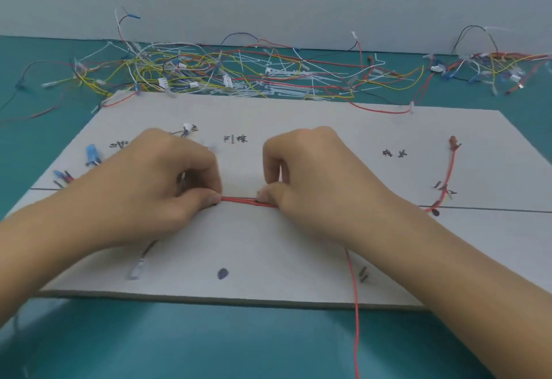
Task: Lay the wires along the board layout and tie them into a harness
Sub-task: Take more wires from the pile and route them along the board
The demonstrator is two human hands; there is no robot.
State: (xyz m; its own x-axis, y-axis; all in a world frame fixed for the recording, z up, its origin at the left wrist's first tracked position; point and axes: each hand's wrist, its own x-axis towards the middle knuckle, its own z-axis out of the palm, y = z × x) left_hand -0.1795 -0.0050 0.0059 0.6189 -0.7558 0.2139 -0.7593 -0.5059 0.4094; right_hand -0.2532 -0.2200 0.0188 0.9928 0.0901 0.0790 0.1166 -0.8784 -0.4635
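A grey layout board [268, 247] with black lines and handwritten marks lies on the teal table. A short bundle of red wires [240, 200] runs along the board's black line between my hands. My left hand [155, 181] pinches its left end with curled fingers, and my right hand [310, 178] pinches its right end. One red wire [355, 304] trails off the board's near edge. Another red branch [448, 175] curves up at the right to a red terminal [453, 140]. Blue connectors [91, 153] and a clear-tipped lead [140, 265] lie on the board's left part.
A tangled heap of loose wires and white cable ties [227, 74] lies behind the board along the wall. A second wire pile [490, 68] sits at the back right. Teal table surface [209, 343] shows in front of the board.
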